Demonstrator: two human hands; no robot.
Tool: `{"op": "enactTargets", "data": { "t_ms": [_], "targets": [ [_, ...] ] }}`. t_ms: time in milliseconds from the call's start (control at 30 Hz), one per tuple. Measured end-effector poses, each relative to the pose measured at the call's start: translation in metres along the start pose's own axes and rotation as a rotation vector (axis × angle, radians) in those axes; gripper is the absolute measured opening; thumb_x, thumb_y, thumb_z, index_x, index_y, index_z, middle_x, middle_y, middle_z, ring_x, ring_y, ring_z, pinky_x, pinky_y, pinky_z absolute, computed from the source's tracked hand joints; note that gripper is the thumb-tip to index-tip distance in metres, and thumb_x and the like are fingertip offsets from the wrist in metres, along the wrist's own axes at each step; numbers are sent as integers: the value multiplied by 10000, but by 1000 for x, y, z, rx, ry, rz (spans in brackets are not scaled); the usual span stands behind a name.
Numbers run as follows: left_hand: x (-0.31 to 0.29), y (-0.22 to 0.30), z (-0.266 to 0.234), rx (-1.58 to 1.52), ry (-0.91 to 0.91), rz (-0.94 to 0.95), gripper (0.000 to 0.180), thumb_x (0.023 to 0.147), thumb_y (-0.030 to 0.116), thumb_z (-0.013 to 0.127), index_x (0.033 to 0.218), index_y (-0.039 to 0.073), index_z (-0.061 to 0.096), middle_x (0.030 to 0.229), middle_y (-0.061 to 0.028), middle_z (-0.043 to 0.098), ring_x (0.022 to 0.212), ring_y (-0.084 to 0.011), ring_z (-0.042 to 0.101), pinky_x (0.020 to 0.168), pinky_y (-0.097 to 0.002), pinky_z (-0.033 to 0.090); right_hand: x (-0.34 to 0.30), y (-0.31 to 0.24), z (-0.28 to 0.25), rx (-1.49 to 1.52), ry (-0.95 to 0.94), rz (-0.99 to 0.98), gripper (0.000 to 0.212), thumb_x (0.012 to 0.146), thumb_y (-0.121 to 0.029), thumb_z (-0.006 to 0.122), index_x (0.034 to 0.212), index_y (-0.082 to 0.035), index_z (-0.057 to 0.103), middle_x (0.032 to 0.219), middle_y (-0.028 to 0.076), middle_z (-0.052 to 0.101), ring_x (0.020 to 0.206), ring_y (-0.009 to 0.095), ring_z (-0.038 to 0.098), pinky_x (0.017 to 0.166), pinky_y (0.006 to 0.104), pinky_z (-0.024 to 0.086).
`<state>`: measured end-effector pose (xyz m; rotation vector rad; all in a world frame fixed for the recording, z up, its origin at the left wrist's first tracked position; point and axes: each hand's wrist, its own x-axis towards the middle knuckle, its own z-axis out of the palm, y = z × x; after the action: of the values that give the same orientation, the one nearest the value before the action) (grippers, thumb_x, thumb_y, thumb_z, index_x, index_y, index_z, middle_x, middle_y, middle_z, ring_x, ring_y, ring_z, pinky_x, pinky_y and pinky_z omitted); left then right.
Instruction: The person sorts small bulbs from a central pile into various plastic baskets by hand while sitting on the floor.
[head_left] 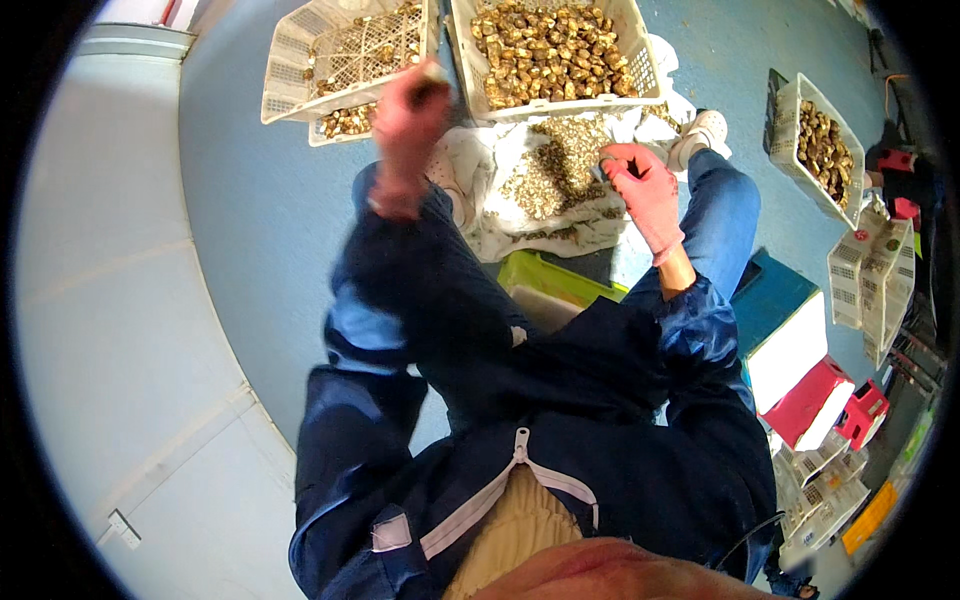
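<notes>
My left hand (410, 125), in a pink glove, is raised beside the front right corner of a white crate (283, 75). Motion smears it; a dark, pale-tipped piece seems to show at its fingers. My right hand (648, 200), also pink-gloved, is closed by my right knee, with something small and dark at its fingertips that I cannot make out. Between the hands, a white cloth (490, 225) bears a heap of small pale and brown trimmings (555, 170). Beyond it, another white crate (640, 50) holds many brown, pale-ended mushrooms (550, 50).
The left crate has a few mushrooms over its slatted bottom and stands above more mushrooms (347, 120). A green tub (550, 275) sits between my legs. To the right are a mushroom crate (845, 205), empty-looking crates (870, 270) and a red stool (812, 400). A white wall (110, 250) runs left.
</notes>
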<state>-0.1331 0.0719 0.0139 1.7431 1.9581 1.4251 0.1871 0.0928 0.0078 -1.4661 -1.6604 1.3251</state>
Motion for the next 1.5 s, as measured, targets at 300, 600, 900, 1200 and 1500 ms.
{"op": "enactTargets", "data": {
  "t_ms": [300,600,900,1200,1500],
  "targets": [
    [119,-41,-2,-80,-14,-457,523,829,252,678,1264,-5,541,1141,-137,641,966,-220,622,841,-312,484,-2,-14,-13,77,-4,4,214,843,-154,662,1033,-57,685,812,1,596,714,78,509,659,240,438],
    [88,-93,218,240,-702,-158,308,817,196,603,1108,104,639,977,-113,696,912,-258,672,794,-357,517,-1,-30,-32,117,55,61,186,802,-45,686,988,-53,691,836,36,617,724,100,550,675,234,456],
    [92,-116,266,730,-719,42,193,822,215,646,974,96,627,1156,-122,602,1140,-304,536,850,-421,503,-1,-41,-39,219,-49,97,201,806,-26,686,1006,-45,694,842,35,607,751,99,563,681,238,450],
    [81,-32,174,-642,-477,-633,139,841,29,610,974,63,590,825,-28,579,778,-159,626,695,-283,553,-3,-28,-28,343,37,146,174,855,-80,670,1024,-39,680,777,-57,618,706,20,510,632,185,426],
    [-56,92,54,-68,-515,167,224,787,130,707,977,38,636,970,-98,627,996,-293,592,869,-342,492,-18,-36,-4,426,20,-49,235,848,-101,675,1069,-19,669,897,-13,654,757,31,526,661,190,429]
  ]
}}
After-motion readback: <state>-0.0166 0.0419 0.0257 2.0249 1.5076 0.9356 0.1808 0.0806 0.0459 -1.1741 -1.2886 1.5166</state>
